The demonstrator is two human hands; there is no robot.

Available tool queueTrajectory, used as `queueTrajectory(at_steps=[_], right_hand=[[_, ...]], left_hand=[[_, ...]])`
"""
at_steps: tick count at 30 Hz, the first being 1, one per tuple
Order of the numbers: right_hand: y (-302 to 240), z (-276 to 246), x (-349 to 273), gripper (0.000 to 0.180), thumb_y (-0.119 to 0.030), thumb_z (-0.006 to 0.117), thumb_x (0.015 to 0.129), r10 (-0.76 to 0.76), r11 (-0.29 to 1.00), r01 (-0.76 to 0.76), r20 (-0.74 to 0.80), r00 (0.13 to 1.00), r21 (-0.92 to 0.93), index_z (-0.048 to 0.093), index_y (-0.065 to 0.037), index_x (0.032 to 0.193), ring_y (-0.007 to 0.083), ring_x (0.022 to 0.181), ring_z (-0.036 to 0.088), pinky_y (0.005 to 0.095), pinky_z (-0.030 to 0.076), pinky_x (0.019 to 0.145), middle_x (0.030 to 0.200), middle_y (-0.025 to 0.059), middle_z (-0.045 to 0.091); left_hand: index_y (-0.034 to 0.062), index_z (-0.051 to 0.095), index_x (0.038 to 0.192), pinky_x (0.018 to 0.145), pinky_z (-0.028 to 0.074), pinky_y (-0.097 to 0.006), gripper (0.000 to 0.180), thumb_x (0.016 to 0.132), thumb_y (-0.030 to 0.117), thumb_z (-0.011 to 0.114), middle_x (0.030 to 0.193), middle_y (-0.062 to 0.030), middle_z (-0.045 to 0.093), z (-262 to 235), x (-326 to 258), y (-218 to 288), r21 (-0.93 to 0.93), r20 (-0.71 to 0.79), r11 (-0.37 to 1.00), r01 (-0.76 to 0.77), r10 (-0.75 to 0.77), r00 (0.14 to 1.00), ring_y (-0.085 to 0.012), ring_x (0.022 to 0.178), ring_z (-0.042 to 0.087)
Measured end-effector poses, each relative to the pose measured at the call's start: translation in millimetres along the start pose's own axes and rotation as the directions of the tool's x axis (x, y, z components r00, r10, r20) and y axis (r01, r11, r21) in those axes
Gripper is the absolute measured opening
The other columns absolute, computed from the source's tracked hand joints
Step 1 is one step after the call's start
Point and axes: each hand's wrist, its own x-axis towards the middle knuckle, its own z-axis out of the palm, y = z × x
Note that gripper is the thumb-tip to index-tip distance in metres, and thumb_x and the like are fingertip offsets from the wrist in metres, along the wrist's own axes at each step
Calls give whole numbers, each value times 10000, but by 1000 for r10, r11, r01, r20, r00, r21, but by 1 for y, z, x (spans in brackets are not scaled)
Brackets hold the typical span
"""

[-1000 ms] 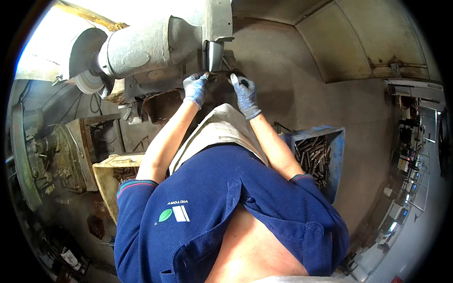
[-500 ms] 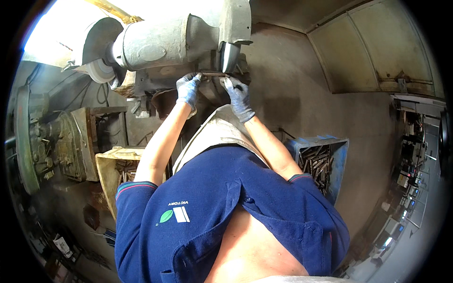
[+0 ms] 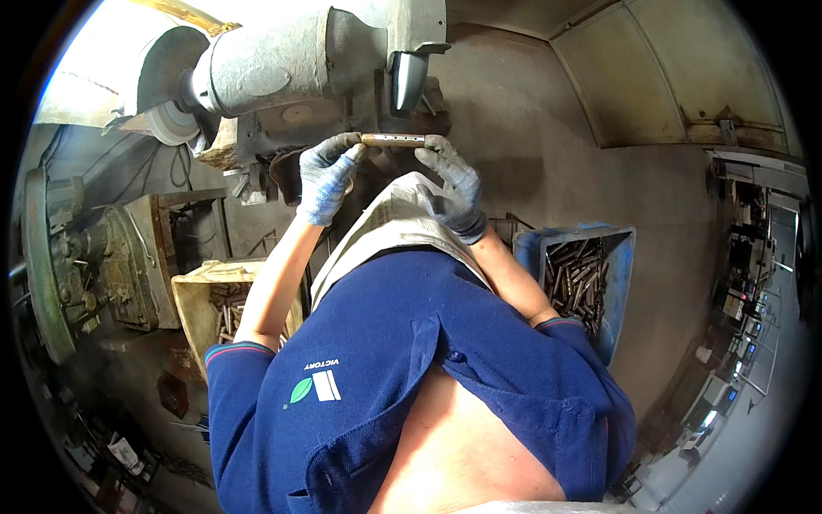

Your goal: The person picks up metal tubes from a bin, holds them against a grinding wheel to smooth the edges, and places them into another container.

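Your gloved left hand [image 3: 325, 176] and right hand [image 3: 454, 193] pinch the ends of a short metal rod [image 3: 392, 140], level, just below the grinder wheel [image 3: 408, 79]. It looks like a between-passes check; next, raise it squarely, grip firm.

A short metal rod [image 3: 393, 139], dull brown with a faint sheen, is gripped at its ends by the left hand [image 3: 324, 176] and right hand [image 3: 454, 188], both covered in grey-blue knitted cloth gloves of rough, worn texture. The grinding machine [image 3: 282, 64] above is cast metal, matt grey and dusty. The blue bin [image 3: 618, 283] appears to be smooth plastic and is filled with dull metal rods [image 3: 575, 274]. The wooden crate [image 3: 199, 300] is seen as rough and unpainted. The shirt [image 3: 411, 377] is soft blue cloth.
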Motion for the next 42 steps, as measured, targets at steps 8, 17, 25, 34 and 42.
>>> queueTrajectory(at_steps=[8, 17, 25, 34, 42], right_hand=[[5, 3, -7, 340, -175, 716, 745, 79, 994, -78, -10, 997, 77, 630, 2, 1023, 329, 1020, 586, 360, 458, 907, 1057, 193, 605], [-21, -5, 9, 290, -83, 720, 711, 117, 992, -120, 65, 991, 42, 642, -9, 979, 298, 983, 592, 342, 460, 874, 1051, 171, 599], [-1, 1, -6, 300, -31, 720, 702, 201, 974, -200, 8, 980, 105, 638, 1, 989, 255, 999, 581, 327, 476, 853, 1064, 150, 578], [15, 2, -1, 209, -75, 532, 905, 623, 510, -501, 102, 775, 699, 584, 83, 1030, 220, 914, 626, 347, 545, 838, 1009, 146, 608], [48, 5, -2, 171, -83, 575, 880, 506, 822, -483, 2, 863, 302, 644, 53, 958, 192, 972, 585, 319, 495, 868, 1045, 135, 609]], left_hand=[[-33, 631, 975, 693, 483, -225, 171, 844, 75, 613, 846, -60, 659, 4, -2, 22, 42, 81, 999, 14, -17, 997, -88, 739, 595], [-19, 598, 855, 542, 531, -273, 115, 817, 89, 588, 716, -97, 602, 4, 8, -11, -375, 9, 884, 278, -297, 955, -179, 584, 589], [-12, 608, 889, 422, 458, -204, 150, 846, 132, 607, 682, -88, 612, 19, 9, -2, -394, -12, 837, 380, -419, 908, -151, 505, 578], [-44, 609, 939, 579, 512, -226, 114, 845, 20, 601, 804, -97, 658, 10, 20, -37, -14, -20, 991, 135, -135, 991, -128, 630, 618], [-31, 615, 922, 646, 530, -267, 91, 845, 6, 586, 816, -100, 648, 24, 42, -40, -273, 3, 906, 324, -336, 942, -175, 688, 631]])
